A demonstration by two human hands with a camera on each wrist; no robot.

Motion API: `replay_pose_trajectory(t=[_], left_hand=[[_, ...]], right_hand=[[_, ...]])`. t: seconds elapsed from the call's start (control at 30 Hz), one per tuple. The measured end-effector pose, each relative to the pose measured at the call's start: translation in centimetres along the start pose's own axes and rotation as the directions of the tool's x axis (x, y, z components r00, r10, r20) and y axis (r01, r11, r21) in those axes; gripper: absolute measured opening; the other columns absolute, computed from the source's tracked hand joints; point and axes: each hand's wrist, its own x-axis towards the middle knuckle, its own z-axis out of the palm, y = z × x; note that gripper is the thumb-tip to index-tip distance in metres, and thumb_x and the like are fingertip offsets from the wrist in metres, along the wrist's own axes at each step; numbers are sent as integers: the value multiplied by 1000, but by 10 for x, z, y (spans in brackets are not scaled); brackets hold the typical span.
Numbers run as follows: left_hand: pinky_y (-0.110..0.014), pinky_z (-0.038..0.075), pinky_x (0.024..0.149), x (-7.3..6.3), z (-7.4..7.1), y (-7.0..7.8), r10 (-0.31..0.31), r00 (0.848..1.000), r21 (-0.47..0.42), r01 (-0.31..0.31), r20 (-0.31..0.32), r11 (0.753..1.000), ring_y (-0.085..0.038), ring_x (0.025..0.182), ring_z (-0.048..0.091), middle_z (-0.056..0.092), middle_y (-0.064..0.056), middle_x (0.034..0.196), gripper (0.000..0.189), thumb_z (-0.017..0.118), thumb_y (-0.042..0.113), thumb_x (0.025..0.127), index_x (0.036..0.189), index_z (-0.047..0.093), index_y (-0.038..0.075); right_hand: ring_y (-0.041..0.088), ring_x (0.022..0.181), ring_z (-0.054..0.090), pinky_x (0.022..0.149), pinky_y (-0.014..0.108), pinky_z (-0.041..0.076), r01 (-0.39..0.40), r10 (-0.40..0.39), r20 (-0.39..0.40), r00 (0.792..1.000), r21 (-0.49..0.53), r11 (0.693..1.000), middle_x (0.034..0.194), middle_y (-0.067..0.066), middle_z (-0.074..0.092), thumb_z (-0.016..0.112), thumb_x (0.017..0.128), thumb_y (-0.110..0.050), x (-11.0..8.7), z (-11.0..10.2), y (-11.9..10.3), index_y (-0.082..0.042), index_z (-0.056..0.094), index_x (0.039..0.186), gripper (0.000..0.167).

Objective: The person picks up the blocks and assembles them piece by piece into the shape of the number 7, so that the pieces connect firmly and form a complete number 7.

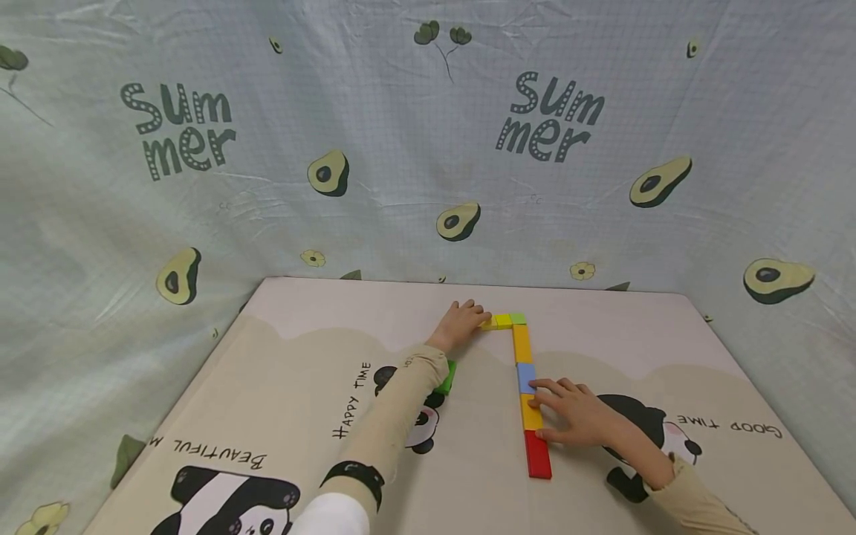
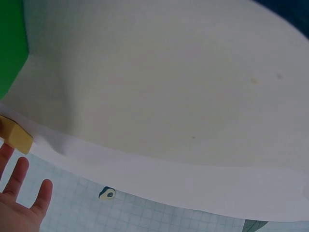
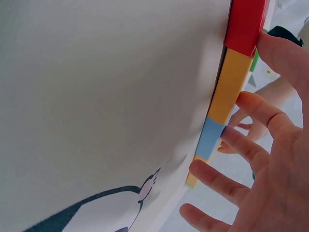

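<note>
At the far end of the table, my left hand [image 1: 461, 325] pinches a yellow block [image 2: 19, 137] with its fingertips; the other fingers are spread, and part of the grip is cut off in the left wrist view. That block ends a short row with another yellow block [image 1: 503, 322] and a light green block [image 1: 518, 318]. From the corner, a column runs nearer: an orange-yellow block [image 1: 522, 343], a blue block [image 1: 525, 377], a second orange-yellow block [image 1: 532, 413] and a red block [image 1: 538, 455]. Fingers spread, my right hand [image 1: 578, 412] touches the column's right side.
A green block [image 1: 446, 377] stands apart beside my left forearm, partly hidden by the sleeve. The table [image 1: 281, 386] carries printed pandas and lettering. Behind it hangs a curtain [image 1: 388, 111] with avocado prints, meeting the table's back edge.
</note>
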Motion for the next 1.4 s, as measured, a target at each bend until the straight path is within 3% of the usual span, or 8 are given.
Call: replay_pose_trajectory(t=[0.4, 0.6, 0.73, 0.87, 1.0, 1.2, 1.4], left_hand=[[-32, 40, 83, -6, -3, -1, 23, 999, 15, -23, -34, 1000, -15, 100, 47, 56, 1, 108, 27, 49, 23, 91, 118, 52, 22], [-30, 40, 81, -14, -6, -3, 88, 992, 40, -85, -88, 996, -16, 101, 47, 56, 1, 110, 29, 51, 25, 90, 119, 52, 21], [-30, 42, 77, -26, -7, -3, 161, 976, 82, -151, -149, 985, -16, 99, 50, 58, 1, 109, 27, 53, 25, 89, 116, 54, 21], [-29, 43, 75, -40, -7, -4, 213, 962, 88, -201, -170, 976, -16, 96, 51, 59, 1, 108, 26, 54, 25, 88, 114, 54, 21], [-29, 42, 78, -55, -9, -6, 237, 958, 65, -230, -161, 971, -14, 99, 50, 58, 3, 110, 28, 53, 26, 89, 117, 54, 20], [-30, 42, 79, -74, -18, -9, 266, 939, 78, -255, -218, 964, -14, 97, 51, 59, 3, 108, 27, 54, 27, 88, 114, 56, 20], [-30, 41, 79, -96, -24, -9, 267, 936, 89, -253, -230, 963, -14, 95, 51, 61, 4, 102, 26, 54, 29, 88, 112, 57, 19]], right_hand=[[29, 107, 44, 82, 57, 38, 26, -26, -21, 999, -5, 1000, 132, 8, 43, 61, 77, -47, 1, -1, -3, -21, 56, 106, 40], [28, 106, 44, 81, 57, 38, 27, -27, -33, 999, -2, 1000, 131, 7, 44, 61, 78, -48, 1, 0, -5, -22, 56, 106, 39], [29, 106, 44, 82, 57, 38, 16, -15, -29, 999, 9, 1000, 131, 7, 44, 61, 77, -48, 0, 3, -6, -22, 56, 105, 38], [27, 107, 44, 83, 56, 38, -5, 5, -23, 1000, 0, 1000, 132, 6, 43, 60, 77, -49, 0, 5, -7, -23, 56, 105, 38], [27, 108, 44, 83, 56, 38, -19, 18, -22, 1000, -20, 1000, 132, 5, 43, 61, 77, -48, 1, 5, -6, -24, 56, 105, 37], [28, 108, 44, 83, 57, 38, -4, 3, -34, 999, -29, 1000, 132, 6, 43, 62, 77, -45, 1, 5, -4, -23, 56, 104, 36], [28, 107, 44, 82, 57, 38, 1, -1, -29, 1000, -15, 1000, 132, 6, 43, 62, 77, -45, 2, 7, -5, -23, 55, 105, 36]])
